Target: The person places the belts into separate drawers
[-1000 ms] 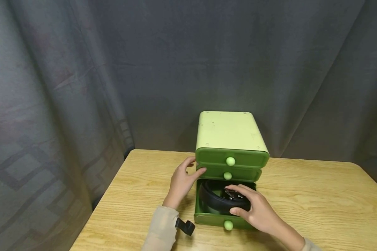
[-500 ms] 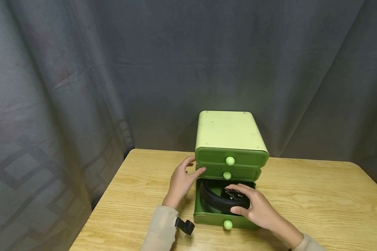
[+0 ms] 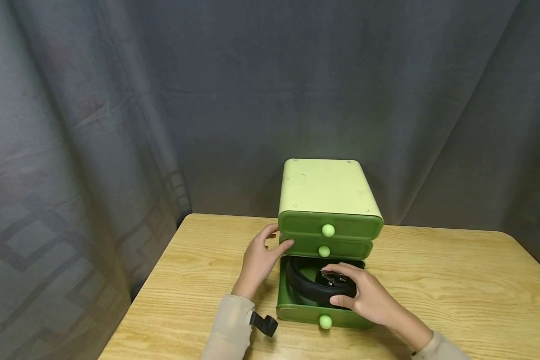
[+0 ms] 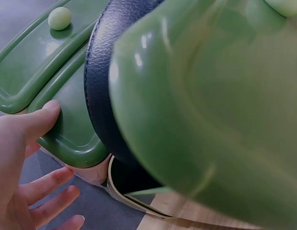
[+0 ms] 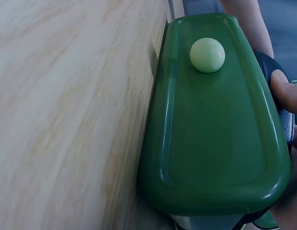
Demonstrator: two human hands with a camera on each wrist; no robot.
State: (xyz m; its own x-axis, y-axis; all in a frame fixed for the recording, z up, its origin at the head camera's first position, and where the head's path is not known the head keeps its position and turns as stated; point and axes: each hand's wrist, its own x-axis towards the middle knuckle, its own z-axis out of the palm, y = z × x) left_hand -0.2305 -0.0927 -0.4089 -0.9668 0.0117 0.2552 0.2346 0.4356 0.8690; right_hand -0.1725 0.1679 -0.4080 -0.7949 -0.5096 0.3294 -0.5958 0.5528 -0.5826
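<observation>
A coiled black leather belt point(image 3: 307, 289) with a metal buckle sits in the pulled-out bottom drawer point(image 3: 294, 314) of a small green cabinet point(image 3: 326, 187). My right hand point(image 3: 372, 298) grips the coil at its right side, thumb in front and fingers over the buckle. In the right wrist view the thumb point(image 5: 286, 93) lies against the belt behind the drawer front. My left hand point(image 3: 258, 259) rests at the cabinet's left side, its thumb touching the front of the middle drawer point(image 3: 348, 247). In the left wrist view its other fingers point(image 4: 52, 184) are spread and fairly straight.
The top drawer point(image 3: 355, 227) above is pushed in. All drawers have round pale green knobs. A wooden table point(image 3: 454, 280) carries the cabinet, with a grey curtain point(image 3: 252, 100) hanging behind. A black wrist mount point(image 3: 264, 324) juts from the left sleeve.
The belt coil shifts very slightly under my right hand. Both hands otherwise keep their places, and the whole scene slides a little left in the head view.
</observation>
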